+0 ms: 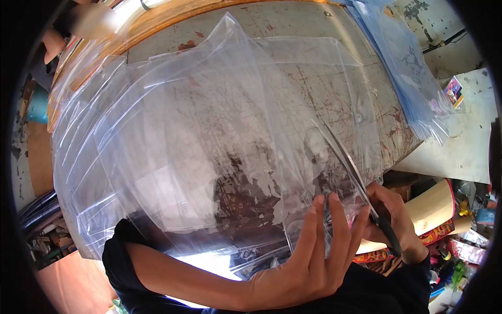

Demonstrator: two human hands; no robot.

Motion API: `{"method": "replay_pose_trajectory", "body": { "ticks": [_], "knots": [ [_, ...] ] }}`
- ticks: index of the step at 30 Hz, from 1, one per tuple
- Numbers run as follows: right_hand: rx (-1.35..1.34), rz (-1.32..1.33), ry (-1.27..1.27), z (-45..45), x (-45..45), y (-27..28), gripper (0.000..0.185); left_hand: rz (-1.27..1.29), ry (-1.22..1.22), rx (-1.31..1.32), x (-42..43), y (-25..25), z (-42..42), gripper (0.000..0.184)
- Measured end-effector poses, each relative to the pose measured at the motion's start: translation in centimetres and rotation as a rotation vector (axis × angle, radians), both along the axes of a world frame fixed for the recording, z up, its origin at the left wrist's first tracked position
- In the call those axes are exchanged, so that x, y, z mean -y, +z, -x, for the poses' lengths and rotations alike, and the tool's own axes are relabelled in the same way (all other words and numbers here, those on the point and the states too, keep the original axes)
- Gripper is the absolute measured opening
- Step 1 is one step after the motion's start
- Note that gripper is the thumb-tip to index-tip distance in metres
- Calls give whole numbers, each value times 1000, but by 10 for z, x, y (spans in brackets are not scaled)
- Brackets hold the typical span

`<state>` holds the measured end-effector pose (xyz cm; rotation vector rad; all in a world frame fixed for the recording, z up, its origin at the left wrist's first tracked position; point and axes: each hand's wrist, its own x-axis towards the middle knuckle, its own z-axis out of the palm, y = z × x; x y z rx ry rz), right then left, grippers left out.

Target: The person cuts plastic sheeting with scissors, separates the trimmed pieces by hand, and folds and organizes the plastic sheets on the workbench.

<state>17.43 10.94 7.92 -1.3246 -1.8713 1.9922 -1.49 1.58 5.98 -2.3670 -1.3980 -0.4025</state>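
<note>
Clear plastic sheets (pixel 183 120) lie overlapped across a worn, scratched table (pixel 293 21). My left hand (pixel 319 240) rests on the sheets near the table's front edge, fingers stretched out and a little apart. Just right of it, my right hand (pixel 389 214) is closed round the dark handle of a pair of scissors (pixel 355 175). The long blades point up and left over the plastic, close to its right side. The fingertips of my left hand are near the lower part of the blades.
Bluish plastic sheets (pixel 402 68) hang over the table's right edge. Another person's arm (pixel 52 44) shows at the top left. Rolled material (pixel 429 209) and mixed clutter (pixel 465 251) lie at the lower right. A cardboard piece (pixel 78 282) is at the lower left.
</note>
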Motion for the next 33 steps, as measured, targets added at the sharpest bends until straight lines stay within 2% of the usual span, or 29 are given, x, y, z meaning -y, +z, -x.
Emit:
{"method": "replay_pose_trajectory", "body": {
  "ticks": [3,15,21,23,33],
  "knots": [
    [50,-29,3,3,0,2,37,11,11,56,4,-6,-8,39],
    [107,-70,14,-3,5,-8,35,-5,-20,41,5,-2,-2,39],
    [55,-7,-101,7,8,-5,33,-48,21,35,4,-3,-5,37],
    [-89,-44,-78,7,9,-7,31,-24,3,50,5,-1,-4,38],
    [-27,-38,-29,6,7,-6,30,1,-20,61,6,0,-3,39]
  ]
}}
